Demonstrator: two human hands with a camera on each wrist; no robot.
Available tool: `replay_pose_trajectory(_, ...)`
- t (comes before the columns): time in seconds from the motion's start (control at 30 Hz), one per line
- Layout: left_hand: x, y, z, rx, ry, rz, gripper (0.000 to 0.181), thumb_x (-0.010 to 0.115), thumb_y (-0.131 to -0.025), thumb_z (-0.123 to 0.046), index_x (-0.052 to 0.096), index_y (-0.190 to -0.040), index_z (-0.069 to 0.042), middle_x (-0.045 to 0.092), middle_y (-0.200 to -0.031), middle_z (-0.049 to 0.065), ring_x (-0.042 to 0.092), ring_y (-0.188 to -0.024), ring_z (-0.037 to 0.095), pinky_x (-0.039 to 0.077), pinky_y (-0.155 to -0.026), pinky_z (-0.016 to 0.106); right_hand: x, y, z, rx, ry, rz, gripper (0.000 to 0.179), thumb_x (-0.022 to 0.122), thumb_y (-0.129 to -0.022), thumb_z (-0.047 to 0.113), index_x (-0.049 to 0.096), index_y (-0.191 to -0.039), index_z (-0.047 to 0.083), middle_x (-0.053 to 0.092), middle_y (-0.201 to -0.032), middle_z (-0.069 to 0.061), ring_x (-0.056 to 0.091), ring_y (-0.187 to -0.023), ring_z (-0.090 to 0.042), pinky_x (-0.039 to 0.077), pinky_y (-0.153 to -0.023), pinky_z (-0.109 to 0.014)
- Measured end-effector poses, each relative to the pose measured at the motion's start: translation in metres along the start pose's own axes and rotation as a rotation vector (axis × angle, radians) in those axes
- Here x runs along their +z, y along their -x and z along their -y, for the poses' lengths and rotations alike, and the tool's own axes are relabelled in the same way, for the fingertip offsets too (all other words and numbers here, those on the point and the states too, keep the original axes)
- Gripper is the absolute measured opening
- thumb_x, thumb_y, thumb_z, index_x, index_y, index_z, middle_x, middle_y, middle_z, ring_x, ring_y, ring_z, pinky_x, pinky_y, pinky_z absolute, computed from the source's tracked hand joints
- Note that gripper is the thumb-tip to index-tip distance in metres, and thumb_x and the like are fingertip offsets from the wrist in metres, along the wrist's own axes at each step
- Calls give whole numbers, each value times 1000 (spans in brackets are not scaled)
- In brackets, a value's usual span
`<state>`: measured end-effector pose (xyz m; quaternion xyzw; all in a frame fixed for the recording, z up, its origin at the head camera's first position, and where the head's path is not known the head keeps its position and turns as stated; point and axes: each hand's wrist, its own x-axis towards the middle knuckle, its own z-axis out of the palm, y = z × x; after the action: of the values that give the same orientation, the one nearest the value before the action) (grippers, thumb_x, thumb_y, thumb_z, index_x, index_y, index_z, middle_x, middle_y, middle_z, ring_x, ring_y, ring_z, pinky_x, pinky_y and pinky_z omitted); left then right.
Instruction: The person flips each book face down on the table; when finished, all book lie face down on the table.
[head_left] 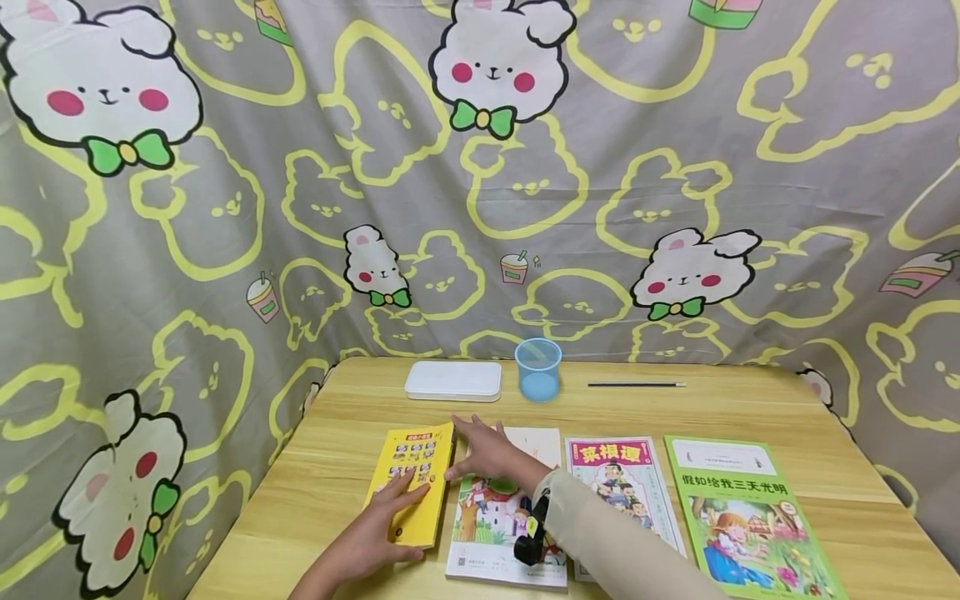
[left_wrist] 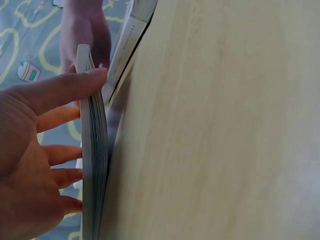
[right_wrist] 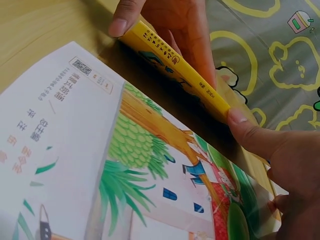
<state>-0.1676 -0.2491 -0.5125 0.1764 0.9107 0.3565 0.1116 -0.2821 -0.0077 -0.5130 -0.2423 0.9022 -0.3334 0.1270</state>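
Observation:
A yellow book [head_left: 420, 458] with small pictures on its cover is at the left of the row of books. My left hand [head_left: 371, 525] holds its lower part, fingers spread over the cover and thumb at the bottom edge. At its upper right corner my right hand [head_left: 487, 450] grips it, the thumb against the spine, as the right wrist view shows. Dark shadow lies under the yellow spine [right_wrist: 175, 67]. Beneath my right forearm lies a white book [head_left: 480, 542] with a colourful picture, partly hidden by the arm and wrist camera.
A pink-bordered book [head_left: 645, 467] and a green book [head_left: 750, 517] lie to the right on the wooden table [head_left: 337, 417]. Along the back are a white case [head_left: 453, 380], a blue mesh cup [head_left: 538, 371] and a thin dark pencil-like stick [head_left: 636, 384]. A patterned curtain [head_left: 480, 192] hangs behind.

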Motion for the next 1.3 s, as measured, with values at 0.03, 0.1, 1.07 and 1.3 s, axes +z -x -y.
replay_pose_trajectory(0.03, 0, 0, 0, -3, -3, 1, 90, 92, -76, -36, 51, -153, -17, 21, -170, 18, 10, -155, 51, 17, -112, 80, 1, 0, 0, 4, 10, -4, 106, 85, -80, 49, 30, -163, 10, 39, -164, -10, 18, -157, -36, 4, -125, -63)
replay_pose_trajectory(0.1, 1, 0, -1, -3, -10, 2, 90, 92, -76, -35, 51, -153, -17, 21, -170, 18, 10, -154, 51, 15, -112, 80, 2, -1, -1, 9, 29, -11, 107, 86, -79, 49, 31, -163, 11, 39, -163, -10, 19, -157, -35, 5, -126, -63)
replay_pose_trajectory(1.07, 5, -4, 2, -15, -75, 36, 88, 93, -73, -35, 55, -150, -12, 20, -170, 20, 10, -154, 52, 3, -116, 77, 10, 1, -3, 21, 117, -44, 103, 89, -78, 47, 38, -160, 11, 46, -160, -12, 25, -156, -31, 8, -126, -60)
replay_pose_trajectory(1.3, 3, -4, 3, -10, -83, 38, 88, 93, -72, -34, 56, -149, -12, 21, -169, 21, 10, -154, 53, 3, -115, 78, 11, 1, -1, 29, 144, -54, 102, 89, -77, 49, 41, -159, 12, 49, -158, -9, 25, -156, -30, 9, -127, -60)
